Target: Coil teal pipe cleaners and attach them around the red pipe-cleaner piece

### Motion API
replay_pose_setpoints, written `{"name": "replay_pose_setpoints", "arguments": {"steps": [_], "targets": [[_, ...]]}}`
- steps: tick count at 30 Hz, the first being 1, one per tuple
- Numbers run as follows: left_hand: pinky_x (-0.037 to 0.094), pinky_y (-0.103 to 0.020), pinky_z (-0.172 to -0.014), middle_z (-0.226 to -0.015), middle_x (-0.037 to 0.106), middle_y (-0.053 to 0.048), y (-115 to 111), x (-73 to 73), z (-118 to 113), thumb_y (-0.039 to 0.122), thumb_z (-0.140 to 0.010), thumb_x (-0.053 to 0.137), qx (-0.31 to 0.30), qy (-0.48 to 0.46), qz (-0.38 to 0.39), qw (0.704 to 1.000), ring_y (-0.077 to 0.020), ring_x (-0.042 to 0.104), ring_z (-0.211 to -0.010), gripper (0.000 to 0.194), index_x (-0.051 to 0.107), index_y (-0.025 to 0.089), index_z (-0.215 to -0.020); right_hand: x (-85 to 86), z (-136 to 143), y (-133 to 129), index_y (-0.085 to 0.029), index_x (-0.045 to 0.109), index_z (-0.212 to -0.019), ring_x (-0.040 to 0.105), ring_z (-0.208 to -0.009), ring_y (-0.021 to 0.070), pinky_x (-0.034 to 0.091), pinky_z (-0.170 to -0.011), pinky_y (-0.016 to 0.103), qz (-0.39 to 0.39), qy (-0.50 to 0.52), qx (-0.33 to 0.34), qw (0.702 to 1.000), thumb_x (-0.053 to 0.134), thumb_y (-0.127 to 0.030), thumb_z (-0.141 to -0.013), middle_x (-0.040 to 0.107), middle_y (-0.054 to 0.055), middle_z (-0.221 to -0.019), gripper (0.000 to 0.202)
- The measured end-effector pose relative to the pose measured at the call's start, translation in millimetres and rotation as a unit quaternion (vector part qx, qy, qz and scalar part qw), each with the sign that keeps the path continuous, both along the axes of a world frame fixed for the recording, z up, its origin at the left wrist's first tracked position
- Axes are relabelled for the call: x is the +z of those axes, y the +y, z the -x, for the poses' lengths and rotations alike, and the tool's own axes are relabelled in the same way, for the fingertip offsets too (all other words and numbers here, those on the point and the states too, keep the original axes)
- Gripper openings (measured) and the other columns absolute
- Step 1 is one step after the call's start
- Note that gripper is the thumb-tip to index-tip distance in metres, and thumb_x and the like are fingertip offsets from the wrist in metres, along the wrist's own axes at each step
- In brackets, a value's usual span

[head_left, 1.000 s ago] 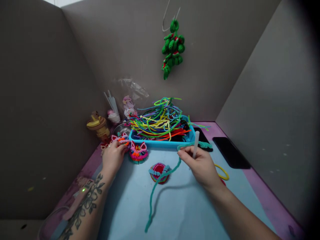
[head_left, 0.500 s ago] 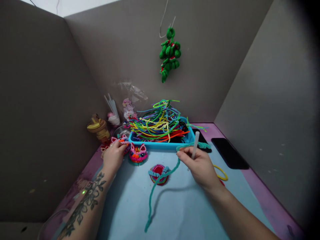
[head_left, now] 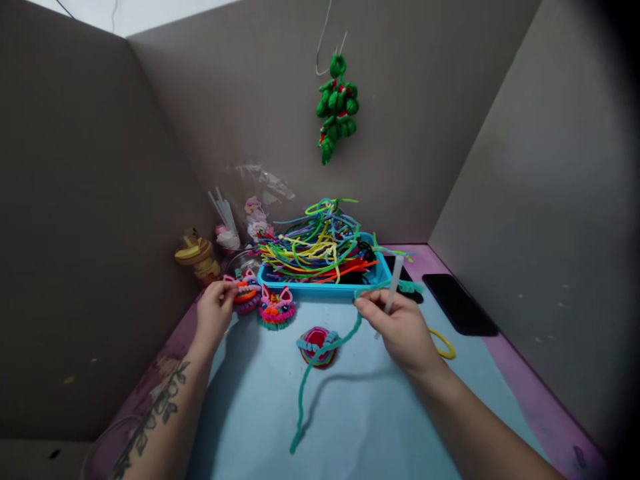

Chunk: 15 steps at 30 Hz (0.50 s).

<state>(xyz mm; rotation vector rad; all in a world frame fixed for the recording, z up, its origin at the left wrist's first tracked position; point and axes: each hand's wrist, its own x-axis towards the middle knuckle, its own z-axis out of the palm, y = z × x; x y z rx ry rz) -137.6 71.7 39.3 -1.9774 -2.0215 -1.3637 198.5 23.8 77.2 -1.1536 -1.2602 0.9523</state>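
My right hand (head_left: 400,323) pinches a teal pipe cleaner (head_left: 301,407) between thumb and forefinger; one end trails down across the mat and the other, coiled, sticks out behind the knuckles. A translucent white stick (head_left: 395,283) is also tucked between its fingers. My left hand (head_left: 216,308) has its fingers closed at the left edge of a colourful pipe-cleaner cat face (head_left: 247,293); whether they grip anything is hidden. A second cat face (head_left: 277,310) stands beside it. Below the teal strand lies a round, multicoloured pipe-cleaner piece (head_left: 318,357) with a light-blue coiled band.
A blue tray (head_left: 310,291) heaped with loose pipe cleaners (head_left: 320,243) stands at the back. A black phone (head_left: 457,305) and a yellow ring (head_left: 445,345) lie at right. Finished figures (head_left: 197,257) crowd the back left. A green ornament (head_left: 337,110) hangs from a wire.
My left hand has shifted left, uncovering more of the cat face, which stays in place. The right hand holds nearly still with the teal pipe cleaner and the stick.
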Motion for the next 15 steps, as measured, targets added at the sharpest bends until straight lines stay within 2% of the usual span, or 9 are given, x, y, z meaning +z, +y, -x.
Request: {"name": "replay_pose_setpoints", "arguments": {"steps": [2,4,6,7,9,10,12,14,15], "targets": [[0.044,-0.023,-0.061,-0.075,0.062,-0.003,-7,12.8,0,0.033,-0.079,0.050,0.040,-0.052,0.001,0.998,-0.0154,0.057,-0.068,0.020,0.060,0.016,-0.080,-0.2,-1,0,-0.017,0.060,-0.062,0.050,-0.057,0.0129,0.043,-0.057,0.026,-0.002,0.000,-0.001,1.000,0.067,-0.039,-0.068,0.059,0.001,-0.062,0.024],[0.043,-0.022,-0.058,-0.073,0.062,-0.003,-18,28.1,4,0.034,-0.080,0.049,0.068,-0.060,0.009,0.996,-0.0153,0.057,-0.065,0.021,0.059,0.017,-0.084,-0.7,-1,0,-0.017,0.060,-0.062,0.049,-0.057,0.0128,0.042,-0.057,0.026,-0.007,0.002,0.000,1.000,0.067,-0.039,-0.069,0.058,0.001,-0.061,0.025],[0.041,-0.023,-0.056,-0.073,0.063,-0.004,-31,42.7,13,0.035,-0.081,0.047,0.094,0.024,0.062,0.993,-0.0164,0.058,-0.064,0.022,0.060,0.017,-0.085,-1.8,-1,0,-0.017,0.061,-0.062,0.049,-0.057,0.0127,0.042,-0.056,0.026,-0.012,0.001,0.004,1.000,0.067,-0.040,-0.070,0.058,0.001,-0.061,0.025],[0.038,-0.024,-0.053,-0.067,0.062,-0.004,-38,48.6,20,0.038,-0.081,0.048,0.123,0.102,0.118,0.980,-0.0174,0.056,-0.059,0.024,0.061,0.018,-0.079,-2.5,-2,0,-0.017,0.061,-0.063,0.048,-0.057,0.0125,0.041,-0.056,0.026,-0.014,0.000,0.004,1.000,0.067,-0.040,-0.071,0.058,0.000,-0.061,0.025],[0.035,-0.026,-0.048,-0.052,0.055,-0.005,-50,56.8,35,0.052,-0.078,0.049,0.178,0.227,0.252,0.924,-0.0205,0.053,-0.051,0.040,0.059,0.018,-0.061,-3.7,-2,1,-0.017,0.062,-0.064,0.047,-0.057,0.0123,0.041,-0.056,0.026,-0.016,0.000,0.003,1.000,0.067,-0.040,-0.072,0.058,0.000,-0.062,0.025],[0.037,-0.028,-0.048,-0.053,0.055,-0.007,-56,59.1,41,0.056,-0.077,0.048,0.190,0.274,0.263,0.905,-0.0232,0.054,-0.054,0.044,0.059,0.017,-0.059,-4.0,-3,1,-0.017,0.062,-0.065,0.047,-0.056,0.0121,0.040,-0.056,0.026,-0.016,0.002,0.002,1.000,0.067,-0.041,-0.071,0.057,0.000,-0.062,0.025],[0.042,-0.037,-0.053,-0.063,0.060,-0.013,-63,61.1,47,0.057,-0.079,0.045,0.212,0.343,0.236,0.884,-0.0320,0.059,-0.066,0.048,0.059,0.017,-0.058,-3.5,-3,0,-0.017,0.061,-0.064,0.046,-0.056,0.0118,0.040,-0.055,0.026,-0.015,0.009,0.003,1.000,0.068,-0.041,-0.071,0.056,0.000,-0.061,0.026],[0.045,-0.048,-0.062,-0.079,0.064,-0.019,-64,62.3,43,0.051,-0.082,0.044,0.211,0.352,0.189,0.892,-0.0401,0.060,-0.082,0.044,0.061,0.016,-0.061,-1.5,-3,-1,-0.017,0.061,-0.063,0.046,-0.056,0.0119,0.039,-0.055,0.026,-0.013,0.018,0.007,1.000,0.068,-0.040,-0.069,0.056,0.000,-0.061,0.026],[0.045,-0.053,-0.068,-0.088,0.066,-0.019,-64,63.5,36,0.047,-0.081,0.047,0.200,0.333,0.164,0.907,-0.0420,0.059,-0.090,0.039,0.063,0.016,-0.064,-0.4,-2,-2,-0.017,0.061,-0.063,0.046,-0.056,0.0120,0.039,-0.055,0.026,-0.012,0.021,0.008,1.000,0.068,-0.040,-0.069,0.056,0.000,-0.061,0.025]]}}
